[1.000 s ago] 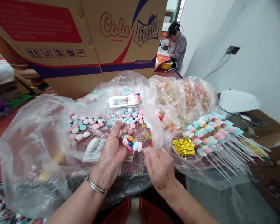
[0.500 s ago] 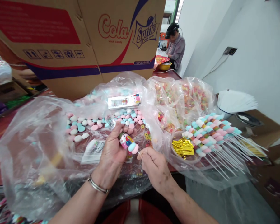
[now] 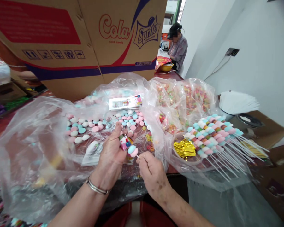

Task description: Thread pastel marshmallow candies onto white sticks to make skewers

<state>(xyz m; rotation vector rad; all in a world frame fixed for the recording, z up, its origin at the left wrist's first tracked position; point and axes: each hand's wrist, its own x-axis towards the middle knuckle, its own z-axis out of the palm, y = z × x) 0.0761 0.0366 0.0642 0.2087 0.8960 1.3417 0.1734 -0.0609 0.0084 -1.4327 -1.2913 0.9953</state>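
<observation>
My left hand (image 3: pixel 113 146) is closed around a printed wrapper (image 3: pixel 125 142) with coloured dots. Out of the wrapper's lower right end stick a blue and a pink candy (image 3: pixel 133 151), threaded on a white stick. My right hand (image 3: pixel 149 168) pinches that stick just below the pink candy. Whatever lies deeper inside the wrapper is mostly hidden by the left fingers. Loose pink, blue and white candies (image 3: pixel 82 130) lie on clear plastic behind the left hand, and small ring-shaped gummies (image 3: pixel 149 142) lie behind the right.
Finished candy sticks (image 3: pixel 213 134) are piled at right beside a tub of gold twist ties (image 3: pixel 184 148). Flat wrappers (image 3: pixel 125 102) rest on the candy bag. A bag of gummies (image 3: pixel 184 97), a large carton (image 3: pixel 85 37) and a seated person (image 3: pixel 177 47) are farther back.
Both hands have shifted slightly left with the candy stick. The wrapper sits a little differently in the left hand, and the grips look the same.
</observation>
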